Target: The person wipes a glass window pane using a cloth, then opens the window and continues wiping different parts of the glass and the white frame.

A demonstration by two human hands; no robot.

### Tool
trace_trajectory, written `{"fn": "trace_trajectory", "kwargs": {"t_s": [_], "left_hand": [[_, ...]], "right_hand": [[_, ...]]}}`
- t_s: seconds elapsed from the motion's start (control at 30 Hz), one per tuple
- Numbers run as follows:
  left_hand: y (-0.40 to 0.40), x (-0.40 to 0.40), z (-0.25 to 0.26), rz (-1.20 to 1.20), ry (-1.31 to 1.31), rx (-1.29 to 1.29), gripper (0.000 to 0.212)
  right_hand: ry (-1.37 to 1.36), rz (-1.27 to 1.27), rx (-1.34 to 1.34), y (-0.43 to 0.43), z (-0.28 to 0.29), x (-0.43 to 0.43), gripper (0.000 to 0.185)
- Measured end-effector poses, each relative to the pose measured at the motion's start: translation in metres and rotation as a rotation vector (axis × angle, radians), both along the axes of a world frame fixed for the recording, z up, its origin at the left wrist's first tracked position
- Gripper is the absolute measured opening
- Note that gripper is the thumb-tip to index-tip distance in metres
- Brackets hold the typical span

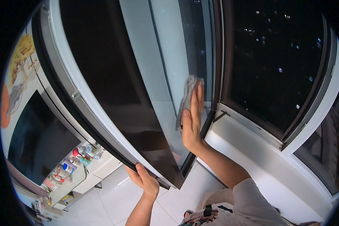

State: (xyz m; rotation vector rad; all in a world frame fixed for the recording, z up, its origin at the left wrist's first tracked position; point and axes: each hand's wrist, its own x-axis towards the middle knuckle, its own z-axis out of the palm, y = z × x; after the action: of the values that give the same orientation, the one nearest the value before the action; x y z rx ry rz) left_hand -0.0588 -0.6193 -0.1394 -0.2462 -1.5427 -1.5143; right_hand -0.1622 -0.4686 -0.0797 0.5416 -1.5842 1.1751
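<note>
An opened window sash [155,166] with a dark frame and white edge slants across the view. My left hand [144,180] grips its lower outer edge, thumb on the near side. Flat against the glass pane [169,113], my right hand [192,118] presses a folded grey cloth [185,99]. The fingers point up along the cloth, close to the hinge side of the sash. Part of the cloth is hidden behind the hand.
A window opening [271,70] onto the night is at right, with a metal stay arm [221,115] at its lower corner. Below runs a white sill [243,141]. At left, a television [42,138] hangs above a white cabinet [97,172] bearing several bottles and toys. White floor tiles [115,197] lie below.
</note>
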Motion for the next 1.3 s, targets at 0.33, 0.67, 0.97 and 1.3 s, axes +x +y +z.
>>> {"fn": "trace_trajectory", "kwargs": {"t_s": [0.33,0.67,0.97,1.3], "left_hand": [[0.002,0.001,0.003,0.004,0.010,0.009,0.036],[0.001,-0.003,0.007,-0.025,0.014,-0.004,0.035],[0.002,0.001,0.003,-0.003,-0.013,-0.021,0.034],[-0.003,0.002,0.001,-0.028,-0.007,-0.021,0.035]], "right_hand": [[-0.045,-0.032,-0.129,0.012,-0.078,-0.028,0.054],[-0.687,0.129,-0.697,-0.012,-0.140,-0.001,0.055],[-0.216,0.051,-0.027,-0.009,-0.072,0.028,0.056],[-0.019,-0.028,-0.051,0.023,-0.074,-0.040,0.055]]}}
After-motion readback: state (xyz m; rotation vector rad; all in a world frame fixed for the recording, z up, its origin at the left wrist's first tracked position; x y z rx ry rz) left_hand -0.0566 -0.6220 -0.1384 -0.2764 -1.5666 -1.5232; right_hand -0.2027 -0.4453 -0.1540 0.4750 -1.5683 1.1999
